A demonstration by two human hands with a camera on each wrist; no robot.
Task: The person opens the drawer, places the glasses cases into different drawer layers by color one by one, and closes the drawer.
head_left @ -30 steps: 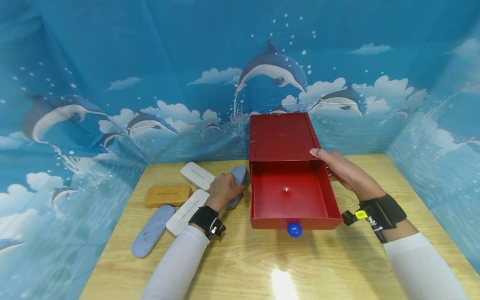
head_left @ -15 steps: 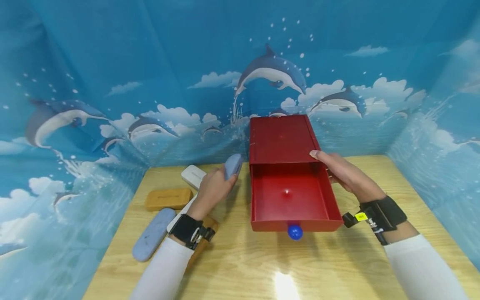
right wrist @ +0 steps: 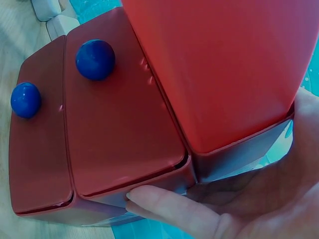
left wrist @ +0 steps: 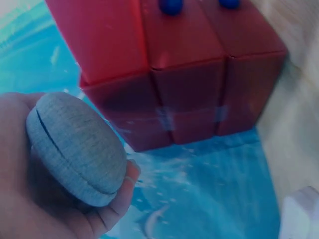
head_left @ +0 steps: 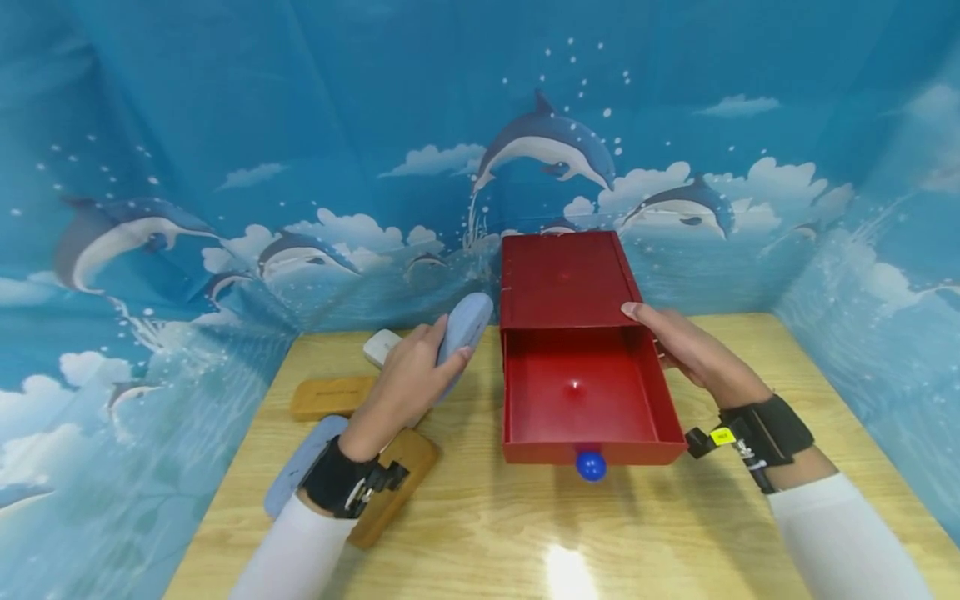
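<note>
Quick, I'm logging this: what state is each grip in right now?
Left grip: closed, holding a blue case.
Right grip: open, resting against the red box, thumb on its top.

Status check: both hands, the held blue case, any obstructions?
Left hand gripping blue case, raised. Right hand touching red cabinet. Top drawer open; no obstruction visible above it.

I look into a small screened work booth: blue sheeting (head_left: 397,208) printed with dolphins (head_left: 551,150) and clouds (head_left: 660,187) fills the upper frame and both sides, around a pale wood-grain table (head_left: 480,525) below. The building itself I cannot tell.
</note>
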